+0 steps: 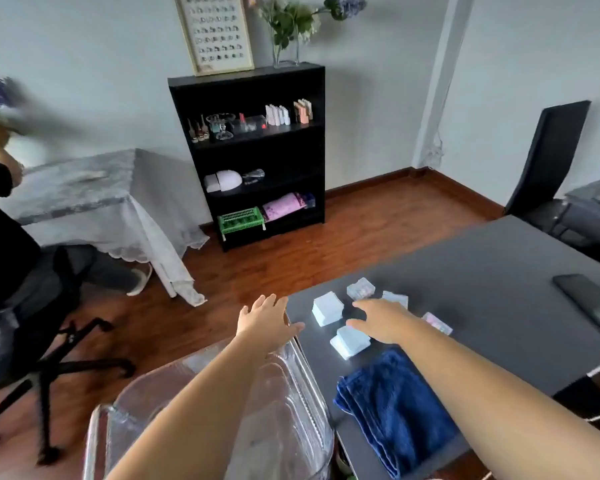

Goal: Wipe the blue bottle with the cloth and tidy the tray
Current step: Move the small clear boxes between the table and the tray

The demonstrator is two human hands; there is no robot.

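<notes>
We held empty grips out at the tabletop (482, 271).
Beyond the cloth (395, 407), our right grip (383, 322) spread open above small boxes (327, 308), probably to gather them; our left grip (265, 322) was open too.

the dark blue cloth (395, 407) lies loosely folded in layers, flat on the grey table (499, 271) at its near corner, just beside a pale box (350, 342).
</notes>
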